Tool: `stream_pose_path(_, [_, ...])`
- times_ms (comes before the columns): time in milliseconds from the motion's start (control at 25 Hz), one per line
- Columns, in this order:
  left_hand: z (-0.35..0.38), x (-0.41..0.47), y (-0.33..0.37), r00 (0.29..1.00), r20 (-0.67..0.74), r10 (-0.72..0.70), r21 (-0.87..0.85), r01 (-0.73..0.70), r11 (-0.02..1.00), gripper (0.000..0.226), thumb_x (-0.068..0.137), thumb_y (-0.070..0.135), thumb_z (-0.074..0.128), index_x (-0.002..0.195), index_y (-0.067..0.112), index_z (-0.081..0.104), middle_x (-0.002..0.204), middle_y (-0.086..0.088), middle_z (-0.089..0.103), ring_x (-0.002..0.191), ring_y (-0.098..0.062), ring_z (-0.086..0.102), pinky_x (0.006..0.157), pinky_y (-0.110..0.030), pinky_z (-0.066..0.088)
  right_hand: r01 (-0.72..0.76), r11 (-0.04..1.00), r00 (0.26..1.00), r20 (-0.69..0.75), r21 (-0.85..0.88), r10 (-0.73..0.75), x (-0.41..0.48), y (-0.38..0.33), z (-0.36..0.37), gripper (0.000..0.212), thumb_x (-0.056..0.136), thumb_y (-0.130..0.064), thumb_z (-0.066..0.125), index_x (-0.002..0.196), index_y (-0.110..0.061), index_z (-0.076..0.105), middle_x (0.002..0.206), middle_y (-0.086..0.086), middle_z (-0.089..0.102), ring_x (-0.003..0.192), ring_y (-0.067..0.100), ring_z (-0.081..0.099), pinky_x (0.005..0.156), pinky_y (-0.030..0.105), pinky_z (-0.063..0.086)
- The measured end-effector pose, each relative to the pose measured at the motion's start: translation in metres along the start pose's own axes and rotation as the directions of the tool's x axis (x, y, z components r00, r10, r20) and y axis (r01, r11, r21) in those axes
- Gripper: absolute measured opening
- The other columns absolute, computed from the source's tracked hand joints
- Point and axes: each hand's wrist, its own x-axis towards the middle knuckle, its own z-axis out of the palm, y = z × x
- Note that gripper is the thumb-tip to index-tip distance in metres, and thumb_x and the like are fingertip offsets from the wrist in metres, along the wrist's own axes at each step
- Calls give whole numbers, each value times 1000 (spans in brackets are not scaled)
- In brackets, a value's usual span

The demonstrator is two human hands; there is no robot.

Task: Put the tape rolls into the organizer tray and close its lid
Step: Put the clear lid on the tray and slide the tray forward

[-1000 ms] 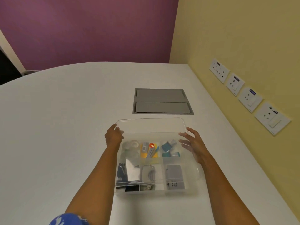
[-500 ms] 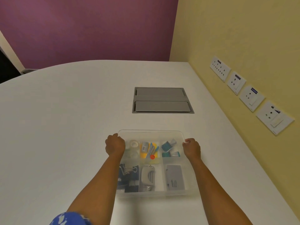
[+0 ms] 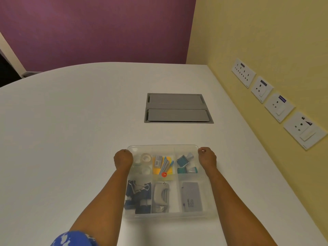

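Note:
A clear plastic organizer tray (image 3: pixel 209 213) sits on the white table in front of me, its clear lid (image 3: pixel 163 148) lying flat on top. Through the lid I see clear tape rolls (image 3: pixel 145 158) in the far left compartment. Other compartments hold sticky notes, blue sharpeners, binder clips, a grey hole punch and a grey box. My left hand (image 3: pixel 123 158) is curled at the lid's far left corner. My right hand (image 3: pixel 207 157) is curled at the far right corner. Both press on the lid's edge.
A grey recessed cable hatch (image 3: pixel 178 108) is set in the table beyond the tray. The yellow wall on the right carries several white socket plates (image 3: pixel 278 105). A purple wall stands behind the table's curved far edge.
The lid was raised at the far side a second ago; it has come down flat onto the tray. My right hand went from spread fingers to curled on the lid's corner.

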Motion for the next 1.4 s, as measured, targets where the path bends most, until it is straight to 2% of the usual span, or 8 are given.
stream_pose_path(200, [1, 10, 9, 990, 20, -139, -127, 140, 982, 35, 100, 18, 42, 106, -11, 61, 112, -28, 64, 105, -41, 61, 94, -42, 50, -82, 996, 996, 22, 44, 81, 18, -3, 10, 34, 101, -15, 39, 113, 6, 63, 120, 24, 63, 96, 32, 57, 82, 34, 46])
stream_pose_path(360, [3, 18, 12, 983, 48, -178, -150, 184, 972, 41, 98, 28, 50, 105, -10, 61, 113, -27, 64, 106, -41, 61, 93, -41, 48, -179, 980, 984, 35, 85, 176, 26, -4, 17, 41, 102, -26, 41, 115, 7, 61, 122, 24, 63, 112, 37, 59, 97, 39, 47])
stream_pose_path(600, [6, 24, 13, 973, 49, -224, -145, 229, 963, 44, 96, 33, 52, 107, -9, 60, 116, -27, 63, 108, -41, 60, 96, -41, 47, -213, 972, 977, 16, 100, 212, 35, -4, 23, 48, 101, -37, 40, 112, 4, 64, 118, 22, 65, 100, 33, 60, 95, 37, 48])
stream_pose_path(720, [7, 24, 13, 968, 46, -248, -168, 252, 953, 43, 95, 35, 53, 104, -7, 61, 114, -26, 64, 107, -39, 60, 93, -39, 48, -200, 974, 980, 10, 105, 200, 35, -3, 24, 47, 101, -37, 39, 114, 0, 66, 121, 21, 64, 109, 35, 60, 96, 35, 47])
stream_pose_path(920, [10, 24, 13, 967, 32, -252, -163, 254, 953, 41, 97, 38, 49, 91, -2, 59, 110, -26, 65, 104, -39, 61, 90, -39, 48, -203, 971, 979, 2, 125, 204, 37, -3, 27, 47, 101, -38, 40, 113, -2, 67, 121, 20, 65, 109, 35, 60, 94, 36, 47])
stream_pose_path(1160, [13, 28, 10, 962, 29, -271, -192, 271, 943, 43, 95, 39, 51, 93, -3, 61, 110, -26, 65, 97, -37, 60, 90, -39, 48, -205, 968, 979, 15, 143, 204, 42, 1, 30, 46, 100, -37, 42, 113, -1, 67, 121, 21, 65, 109, 36, 60, 95, 38, 47])
stream_pose_path(1280, [15, 28, 9, 965, 27, -263, -197, 263, 945, 40, 96, 37, 51, 93, -1, 61, 110, -25, 65, 102, -39, 60, 90, -39, 48, -206, 964, 978, 3, 169, 208, 43, 3, 33, 45, 99, -38, 44, 111, -1, 67, 119, 20, 66, 108, 36, 60, 93, 41, 49])
stream_pose_path(1400, [16, 27, 8, 969, 20, -248, -190, 247, 950, 43, 96, 36, 50, 103, -5, 63, 112, -26, 65, 104, -39, 60, 93, -41, 47, -193, 966, 980, -9, 174, 198, 43, 5, 35, 45, 99, -39, 43, 110, -3, 68, 116, 19, 67, 104, 35, 61, 90, 41, 49])
